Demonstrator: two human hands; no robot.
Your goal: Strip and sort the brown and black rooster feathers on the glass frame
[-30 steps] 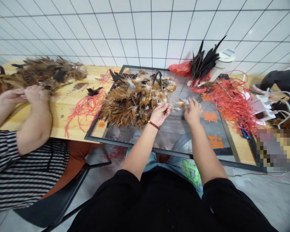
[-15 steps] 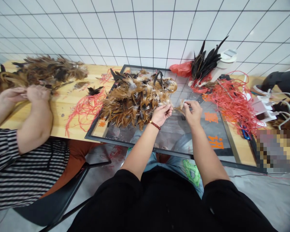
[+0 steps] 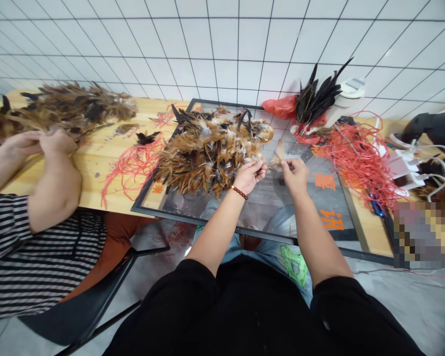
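Observation:
My left hand [image 3: 249, 177], with a dark red bead bracelet, is closed in a pinch at the right edge of a heap of brown feathers [image 3: 203, 153]. What its fingers hold is too small to make out. My right hand [image 3: 295, 176] is a short way to the right, with thumb and fingers pinched on a pale brown feather [image 3: 280, 150] that points up. Both hands are above a glass panel with a black frame [image 3: 222, 222], and orange characters [image 3: 325, 181] show on it to the right.
Pink-red plastic twine [image 3: 356, 160] lies tangled at right, near blue-handled scissors [image 3: 377, 206] and white cables. More twine [image 3: 133, 170] lies at left. Black feathers [image 3: 315, 99] stand by a red bag [image 3: 280, 107] and a white device [image 3: 346, 99]. At left, a co-worker's hands [image 3: 44, 143] handle feathers.
The feather at my right fingertips has turned more upright and shows more plainly. My right hand has shifted slightly lower, while my left stays nearly in place.

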